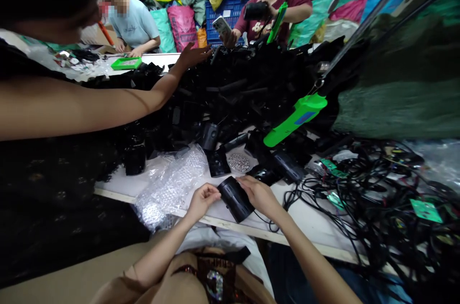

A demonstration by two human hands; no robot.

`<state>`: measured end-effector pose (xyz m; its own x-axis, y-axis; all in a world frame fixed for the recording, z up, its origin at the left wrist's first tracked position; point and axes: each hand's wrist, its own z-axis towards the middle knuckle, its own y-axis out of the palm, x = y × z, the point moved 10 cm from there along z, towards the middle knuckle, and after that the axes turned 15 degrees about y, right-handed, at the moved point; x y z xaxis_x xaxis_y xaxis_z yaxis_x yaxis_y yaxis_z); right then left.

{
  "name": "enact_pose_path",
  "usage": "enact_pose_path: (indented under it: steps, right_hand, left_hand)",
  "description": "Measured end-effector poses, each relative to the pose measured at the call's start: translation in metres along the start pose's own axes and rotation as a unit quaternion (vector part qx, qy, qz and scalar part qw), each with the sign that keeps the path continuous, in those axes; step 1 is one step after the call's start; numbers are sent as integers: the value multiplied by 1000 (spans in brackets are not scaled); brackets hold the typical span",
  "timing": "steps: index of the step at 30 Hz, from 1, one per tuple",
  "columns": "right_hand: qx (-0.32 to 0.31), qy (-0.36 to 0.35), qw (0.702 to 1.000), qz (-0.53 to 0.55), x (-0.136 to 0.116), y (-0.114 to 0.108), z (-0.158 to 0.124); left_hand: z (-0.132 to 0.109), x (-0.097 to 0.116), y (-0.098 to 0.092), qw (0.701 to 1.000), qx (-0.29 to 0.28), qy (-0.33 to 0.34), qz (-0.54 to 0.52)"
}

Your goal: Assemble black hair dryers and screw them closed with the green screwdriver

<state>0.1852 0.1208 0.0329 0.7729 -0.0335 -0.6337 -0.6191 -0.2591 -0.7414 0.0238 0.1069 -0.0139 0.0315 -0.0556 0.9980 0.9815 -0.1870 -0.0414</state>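
A black ribbed plastic housing [235, 198], roughly cylindrical, lies on the white table top [215, 208] close to its front edge. My left hand [203, 201] curls against its left end, and my right hand [260, 196] grips its right side with fingers over the top. Its underside is hidden. Just beyond my left hand lies a crumpled sheet of bubble wrap [168, 184]. Several loose black parts [218, 163] sit a short way past the housing.
A large heap of black plastic parts [230, 93] fills the table's middle. A bright green tool [294, 119] lies on it. A tangle of black cables [366, 198] lies to the right. A co-worker's arm [89, 103] reaches across from the left. Other people sit beyond.
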Motion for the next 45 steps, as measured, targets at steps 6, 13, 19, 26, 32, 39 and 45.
enact_pose_path:
  steps: [6, 13, 19, 26, 32, 39, 45]
  right_hand:
    - [13, 23, 998, 58, 12, 12, -15]
    - [30, 26, 996, 82, 11, 28, -27]
    - [62, 58, 992, 94, 11, 27, -31]
    - [71, 69, 990, 102, 7, 21, -32]
    - [86, 63, 989, 104, 5, 18, -33]
    - [98, 60, 988, 106, 6, 17, -32]
    - [105, 52, 988, 96, 4, 16, -34]
  left_hand:
    - [-6, 11, -1, 995, 38, 55, 75]
    - [-11, 44, 11, 946, 44, 239, 214]
    - [-6, 40, 9, 936, 70, 277, 205]
    - [-3, 41, 9, 933, 94, 282, 205]
    - [-6, 46, 8, 923, 82, 303, 221]
    - [0, 47, 4, 910, 63, 326, 248]
    - [-1, 46, 4, 915, 59, 314, 245]
